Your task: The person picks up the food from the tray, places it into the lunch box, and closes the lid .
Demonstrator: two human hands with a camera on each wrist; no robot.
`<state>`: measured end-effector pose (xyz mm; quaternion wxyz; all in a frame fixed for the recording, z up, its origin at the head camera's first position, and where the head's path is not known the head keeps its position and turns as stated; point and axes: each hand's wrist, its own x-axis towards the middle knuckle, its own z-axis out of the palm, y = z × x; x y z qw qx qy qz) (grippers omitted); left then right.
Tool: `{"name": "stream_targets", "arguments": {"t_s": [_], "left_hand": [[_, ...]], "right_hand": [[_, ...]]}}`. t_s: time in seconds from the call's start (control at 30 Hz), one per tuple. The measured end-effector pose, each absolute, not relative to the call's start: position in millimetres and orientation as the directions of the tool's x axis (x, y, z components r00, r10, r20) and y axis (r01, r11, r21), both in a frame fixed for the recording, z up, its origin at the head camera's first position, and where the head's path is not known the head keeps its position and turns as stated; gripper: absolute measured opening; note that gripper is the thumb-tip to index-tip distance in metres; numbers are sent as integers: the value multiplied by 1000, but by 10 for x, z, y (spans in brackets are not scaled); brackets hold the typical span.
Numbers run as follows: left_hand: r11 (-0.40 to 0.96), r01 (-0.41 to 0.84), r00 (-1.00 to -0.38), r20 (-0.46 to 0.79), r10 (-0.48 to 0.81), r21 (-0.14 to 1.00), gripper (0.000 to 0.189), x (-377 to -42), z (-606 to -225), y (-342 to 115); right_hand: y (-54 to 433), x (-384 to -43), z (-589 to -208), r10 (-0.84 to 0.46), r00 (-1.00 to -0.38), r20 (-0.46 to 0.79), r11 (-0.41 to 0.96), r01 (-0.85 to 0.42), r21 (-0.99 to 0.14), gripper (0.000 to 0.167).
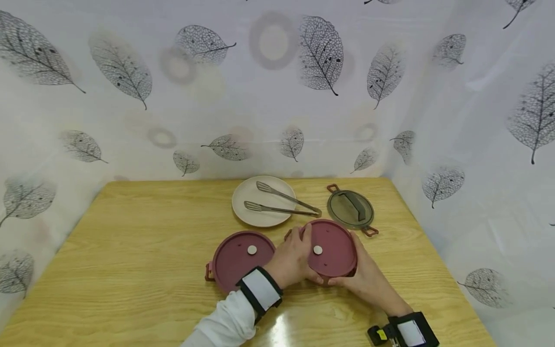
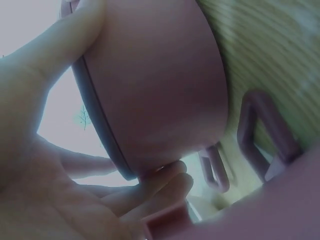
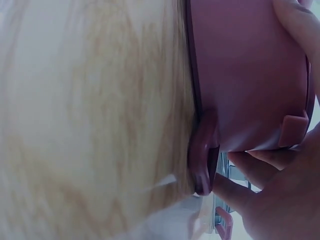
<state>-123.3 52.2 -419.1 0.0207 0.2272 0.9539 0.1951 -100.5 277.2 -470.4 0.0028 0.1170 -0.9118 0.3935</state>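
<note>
Gripped maroon pot [image 1: 336, 250] shows its white lid button [image 1: 318, 250] only from head view

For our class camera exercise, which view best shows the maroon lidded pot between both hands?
The head view: it shows the maroon lidded pot from above, top nearly whole, between left hand and right hand. Both wrist views show mainly its side, close and cropped.

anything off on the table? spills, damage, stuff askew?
No visible spill or damage. One minor oddity: the grey metal tongs lie askew, their joined end jutting past the rim of the round cream plate. The round maroon lidded pot between left hand and right hand looks intact.
</note>
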Motion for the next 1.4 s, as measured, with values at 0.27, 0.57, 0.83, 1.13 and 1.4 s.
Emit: {"name": "stream_targets", "arguments": {"t_s": [0.27, 0.57, 0.83, 1.13, 1.4], "left_hand": [[796, 425, -895, 71, 440, 430, 128, -1176, -4200, 494], [741, 477, -876, 188, 444, 472, 129, -1110, -4101, 428], [711, 513, -858, 277, 432, 480, 128, -1030, -3984, 304], [687, 482, -876, 327, 356, 544, 129, -913, -3840, 83], [706, 422, -899, 364, 244, 568, 131, -812, -3808, -137]], "right_hand": [[2760, -968, -4649, -210, -972, 107, 666, -223, -712, 127], [2749, -950, -4474, -204, -969, 137, 690, -241, -682, 132], [2690, -944, -4305, -241, -951, 192, 646, -305, -700, 129], [2507, -943, -4117, -269, -935, 232, 665, -354, -658, 133], [2271, -1013, -4027, -343, -898, 275, 598, -435, -674, 137]]}}
